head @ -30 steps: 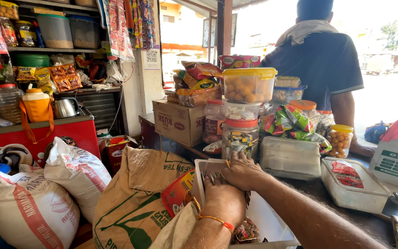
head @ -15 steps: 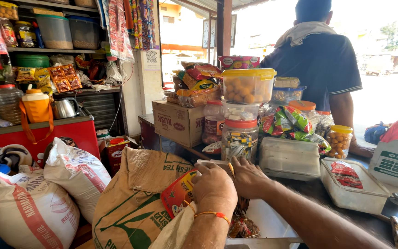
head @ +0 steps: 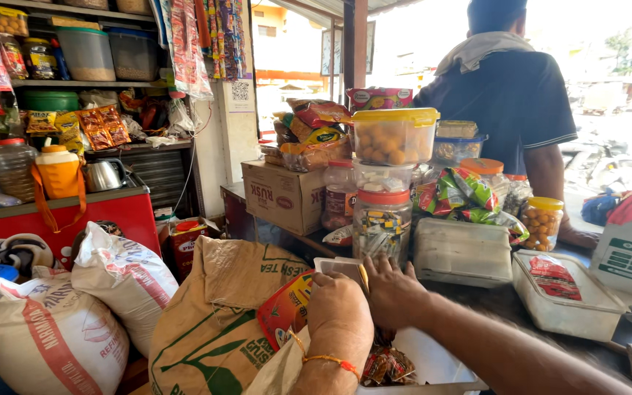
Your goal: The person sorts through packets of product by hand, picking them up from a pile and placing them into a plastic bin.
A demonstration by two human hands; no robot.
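Head view. Lower centre: left hand [head: 339,311] closed, knuckles up, beside an orange packet [head: 284,307] over the tan sack [head: 213,322]; right hand [head: 393,292] just beside it, fingers spread toward a white container [head: 339,268] and thin pencil-like stick [head: 363,278]. Whether either hand grips anything cannot be told. Risk: a nudge could topple the stacked jars [head: 382,219] directly behind. The container's contents are hidden; the forearms are blurred.

A brown cardboard box [head: 284,196] is sitting behind the counter jars; red-orange snack packets [head: 102,126] are leaning on the left shelf; a green-white sign [head: 629,260] is standing right.
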